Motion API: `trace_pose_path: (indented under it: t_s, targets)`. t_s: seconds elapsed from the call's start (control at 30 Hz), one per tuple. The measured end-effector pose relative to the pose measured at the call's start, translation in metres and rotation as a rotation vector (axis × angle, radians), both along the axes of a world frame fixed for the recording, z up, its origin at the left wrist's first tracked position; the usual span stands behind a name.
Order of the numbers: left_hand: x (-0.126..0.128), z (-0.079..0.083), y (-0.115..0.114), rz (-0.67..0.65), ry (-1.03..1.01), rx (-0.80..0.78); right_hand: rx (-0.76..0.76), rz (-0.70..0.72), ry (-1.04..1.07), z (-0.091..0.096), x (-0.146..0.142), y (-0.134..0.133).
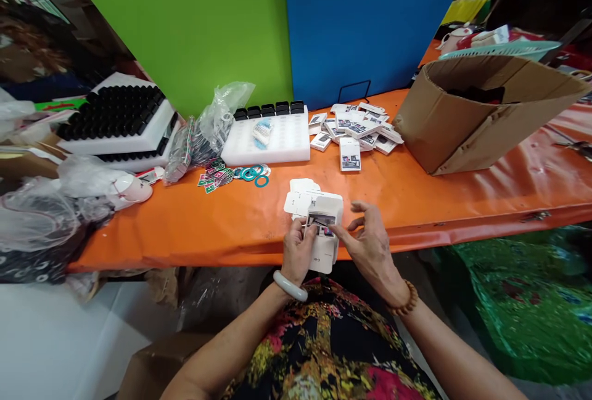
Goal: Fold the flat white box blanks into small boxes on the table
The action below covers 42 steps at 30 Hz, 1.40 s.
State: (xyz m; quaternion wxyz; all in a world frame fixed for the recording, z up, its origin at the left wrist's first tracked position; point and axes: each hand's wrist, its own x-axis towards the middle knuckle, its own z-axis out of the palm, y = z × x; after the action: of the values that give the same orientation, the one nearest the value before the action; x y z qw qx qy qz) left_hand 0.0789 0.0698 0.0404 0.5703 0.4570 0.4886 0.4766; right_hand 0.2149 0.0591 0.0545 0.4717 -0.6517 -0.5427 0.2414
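Observation:
A small white carton [324, 227] with its flaps open is held at the near edge of the orange table [416, 196]. My left hand [298, 252] grips its left side, fingers wrapped round it. My right hand [367, 236] pinches at the carton's open mouth, where a small dark item shows, with the other fingers lifted. A pile of small white printed boxes [356, 129] lies farther back on the table.
A white foam tray [272, 138] with black parts along its far edge sits mid-table, with teal rings [253, 173] and stickers [215, 177] in front. Stacked trays of black parts [118, 119] and plastic bags [208, 129] lie left. A large cardboard box [485, 110] stands right.

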Motion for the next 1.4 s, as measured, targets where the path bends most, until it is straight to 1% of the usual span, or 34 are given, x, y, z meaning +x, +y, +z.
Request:
trace_pose_path:
  t_s: [0.07,0.1,0.13,0.17,0.23,0.3,0.37,0.4,0.47,0.53,0.57,0.67,0.77,0.83,0.93,1.03,1.1,1.17,1.2,1.27,1.33,1.4]
  targets:
    - [-0.001,-0.003,0.002,0.035,-0.118,-0.05,-0.197,0.171,0.215,-0.011,0.0,-0.004]
    - [-0.001,-0.004,0.002,0.049,-0.142,-0.061,-0.279,0.267,0.344,-0.016,0.0,-0.006]
    - [-0.001,-0.004,0.002,0.057,-0.143,-0.067,-0.33,0.34,0.464,-0.021,0.001,-0.008]
    - [-0.001,-0.005,0.001,0.058,-0.126,-0.07,-0.346,0.377,0.562,-0.025,0.001,-0.01]
    - [0.0,-0.006,0.0,0.036,-0.07,-0.069,-0.334,0.377,0.66,-0.032,0.004,-0.013]
    - [-0.002,-0.007,-0.003,-0.001,-0.018,-0.055,-0.355,0.377,0.628,-0.037,0.009,-0.017]
    - [-0.004,-0.008,-0.007,-0.033,0.031,-0.007,-0.359,0.361,0.501,-0.042,0.014,-0.023]
    - [-0.006,-0.009,-0.01,-0.053,0.069,0.029,-0.325,0.337,0.429,-0.044,0.016,-0.026]
    - [-0.011,-0.012,-0.015,-0.116,0.173,0.116,-0.201,0.271,0.322,-0.047,0.018,-0.033]
    - [-0.016,-0.015,-0.022,-0.215,0.273,0.194,-0.1,0.217,0.265,-0.051,0.02,-0.041]
    - [-0.018,-0.018,-0.025,-0.259,0.309,0.218,-0.081,0.203,0.246,-0.053,0.02,-0.044]
    - [-0.024,-0.025,-0.031,-0.339,0.369,0.204,-0.128,0.198,0.242,-0.062,0.02,-0.053]
    - [-0.028,-0.03,-0.034,-0.397,0.413,0.109,-0.234,0.243,0.343,-0.067,0.018,-0.061]
    - [-0.029,-0.029,-0.035,-0.426,0.443,0.053,-0.284,0.281,0.363,-0.066,0.017,-0.065]
    - [-0.028,-0.026,-0.034,-0.425,0.484,0.045,-0.34,0.32,0.316,-0.059,0.015,-0.066]
    - [-0.024,-0.023,-0.03,-0.41,0.483,0.118,-0.326,0.321,0.3,-0.052,0.011,-0.061]
    - [-0.021,-0.023,-0.028,-0.377,0.434,0.135,-0.279,0.281,0.392,-0.05,0.008,-0.056]
    - [-0.018,-0.024,-0.025,-0.337,0.329,0.084,-0.261,0.243,0.563,-0.05,0.007,-0.05]
    - [-0.017,-0.025,-0.024,-0.325,0.275,0.043,-0.272,0.242,0.646,-0.051,0.007,-0.047]
    - [-0.016,-0.027,-0.022,-0.329,0.21,-0.026,-0.329,0.303,0.739,-0.05,0.01,-0.042]
    - [-0.017,-0.029,-0.02,-0.355,0.226,-0.046,-0.374,0.377,0.709,-0.049,0.014,-0.039]
    - [-0.019,-0.03,-0.019,-0.358,0.279,-0.015,-0.333,0.398,0.584,-0.047,0.017,-0.04]
